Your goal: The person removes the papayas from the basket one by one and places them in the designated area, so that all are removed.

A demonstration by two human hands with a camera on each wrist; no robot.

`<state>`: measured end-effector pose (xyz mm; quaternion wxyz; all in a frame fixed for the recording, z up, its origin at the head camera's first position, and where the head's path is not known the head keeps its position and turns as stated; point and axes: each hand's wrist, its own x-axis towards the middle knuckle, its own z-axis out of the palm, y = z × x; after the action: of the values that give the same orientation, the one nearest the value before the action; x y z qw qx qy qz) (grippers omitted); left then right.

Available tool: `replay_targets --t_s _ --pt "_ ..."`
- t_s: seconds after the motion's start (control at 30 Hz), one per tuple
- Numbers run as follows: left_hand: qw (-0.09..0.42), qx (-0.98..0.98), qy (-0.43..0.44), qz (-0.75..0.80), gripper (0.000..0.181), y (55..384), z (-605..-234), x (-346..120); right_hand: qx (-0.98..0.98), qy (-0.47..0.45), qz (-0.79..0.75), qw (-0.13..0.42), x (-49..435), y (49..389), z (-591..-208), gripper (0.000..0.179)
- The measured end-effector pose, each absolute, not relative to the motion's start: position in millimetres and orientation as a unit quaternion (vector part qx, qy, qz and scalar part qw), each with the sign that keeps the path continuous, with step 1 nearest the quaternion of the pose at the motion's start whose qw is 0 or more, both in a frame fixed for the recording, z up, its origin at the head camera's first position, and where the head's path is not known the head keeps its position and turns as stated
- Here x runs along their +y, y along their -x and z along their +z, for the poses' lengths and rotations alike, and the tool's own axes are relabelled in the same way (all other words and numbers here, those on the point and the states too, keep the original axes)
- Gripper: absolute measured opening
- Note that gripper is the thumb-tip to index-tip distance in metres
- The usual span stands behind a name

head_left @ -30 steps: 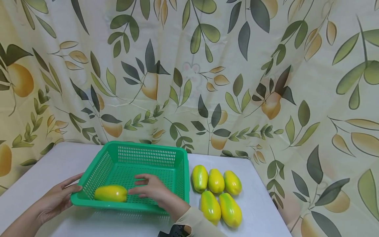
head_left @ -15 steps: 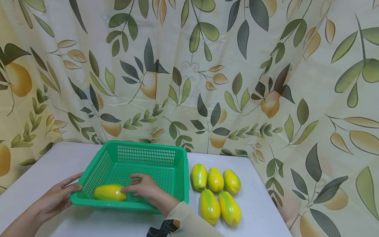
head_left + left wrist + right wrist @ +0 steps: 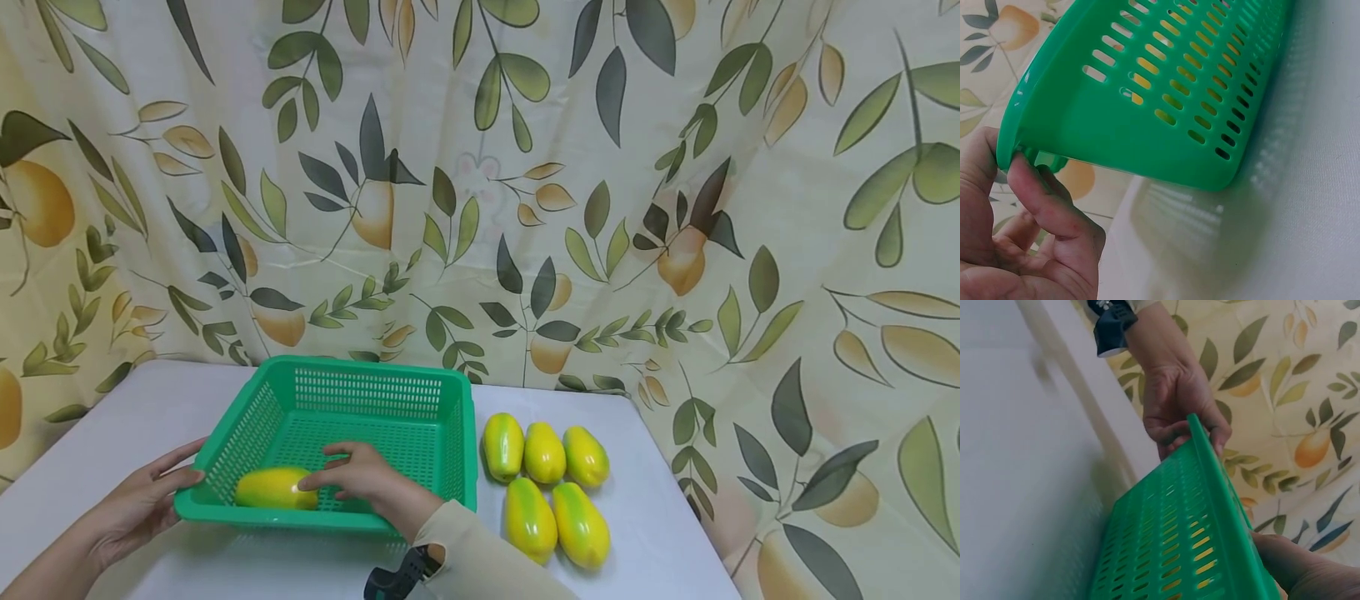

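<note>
My left hand (image 3: pixel 146 500) pinches the left rim of a green plastic basket (image 3: pixel 367 521). Thumb and fingers meet over that rim in the left wrist view, where the hand (image 3: pixel 1041 225) shows close up. Inside the basket, near its front left corner, a yellow-green papaya (image 3: pixel 272 488) lies on its side. Reaching in over the front rim, my right hand (image 3: pixel 367 483) has a fingertip on the papaya's right end, its other fingers loosely bent around nothing. In the right wrist view the right hand (image 3: pixel 1310 575) is partly hidden by the basket wall.
Right of the basket, several more papayas (image 3: pixel 532 518) lie in two rows on the white-covered table (image 3: pixel 645 525). A leaf-and-fruit patterned curtain (image 3: pixel 480 192) hangs behind the table.
My right hand has moved left inside the basket, from beside the papaya's end to touching it. The left hand keeps its hold on the rim, and the papaya stays in place.
</note>
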<state>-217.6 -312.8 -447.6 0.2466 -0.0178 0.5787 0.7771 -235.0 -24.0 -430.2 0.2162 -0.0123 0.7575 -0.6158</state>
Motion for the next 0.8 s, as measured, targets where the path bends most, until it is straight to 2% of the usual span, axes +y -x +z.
replay_targets --t_s 0.8 --pt "0.244 0.582 0.052 0.774 0.032 220.2 -448.5 -309.9 0.78 0.069 -0.577 0.232 -27.1 235.4 -434.9 0.048"
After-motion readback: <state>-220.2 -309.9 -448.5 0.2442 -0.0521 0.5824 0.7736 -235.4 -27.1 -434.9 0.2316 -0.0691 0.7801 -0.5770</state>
